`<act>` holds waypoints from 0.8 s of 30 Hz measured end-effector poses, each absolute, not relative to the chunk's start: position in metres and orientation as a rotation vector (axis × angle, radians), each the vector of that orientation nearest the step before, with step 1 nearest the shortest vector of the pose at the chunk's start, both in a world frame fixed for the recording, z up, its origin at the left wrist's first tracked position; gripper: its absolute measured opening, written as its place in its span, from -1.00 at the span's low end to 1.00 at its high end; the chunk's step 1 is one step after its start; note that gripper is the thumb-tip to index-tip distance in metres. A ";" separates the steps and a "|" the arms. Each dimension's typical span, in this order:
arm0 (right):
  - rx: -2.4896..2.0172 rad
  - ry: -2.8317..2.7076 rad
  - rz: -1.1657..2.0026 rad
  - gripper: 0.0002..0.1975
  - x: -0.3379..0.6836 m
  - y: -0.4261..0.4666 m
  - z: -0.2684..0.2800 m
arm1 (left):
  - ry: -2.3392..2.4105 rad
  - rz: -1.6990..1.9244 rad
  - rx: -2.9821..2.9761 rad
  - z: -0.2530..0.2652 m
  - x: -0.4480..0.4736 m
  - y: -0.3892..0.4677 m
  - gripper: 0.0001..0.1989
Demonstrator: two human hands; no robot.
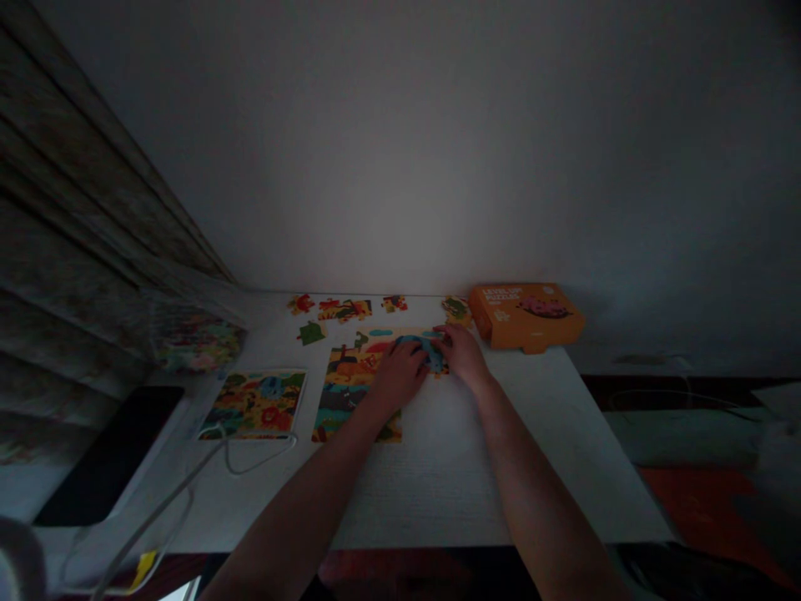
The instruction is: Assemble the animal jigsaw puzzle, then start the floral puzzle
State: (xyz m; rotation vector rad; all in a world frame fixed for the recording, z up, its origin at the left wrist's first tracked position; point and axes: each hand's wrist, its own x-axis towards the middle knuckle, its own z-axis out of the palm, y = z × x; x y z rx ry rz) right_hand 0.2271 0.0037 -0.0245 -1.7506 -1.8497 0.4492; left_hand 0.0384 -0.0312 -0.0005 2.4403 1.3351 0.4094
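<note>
A partly joined jigsaw puzzle (341,399) with animals lies flat in the middle of the white table. Over its upper right part, the curled fingers of my left hand (400,373) press on a blue section. My right hand (461,351) comes in from the right, its thumb and fingers closed at the edge of a blue puzzle piece (436,357). That piece sits between the two hands, partly covered by fingers. Finer details under the fingertips are too dark to make out.
Loose puzzle pieces (345,310) lie along the wall, with a green piece (311,333) nearer. An orange puzzle box (529,315) stands at the back right. To the left are a picture card (256,405), a white cable (181,484) and a black flat object (113,455).
</note>
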 end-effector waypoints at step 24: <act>-2.090 -1.714 0.210 -0.67 0.230 -0.001 -0.013 | 1.257 0.250 2.446 0.001 0.034 -0.033 -0.57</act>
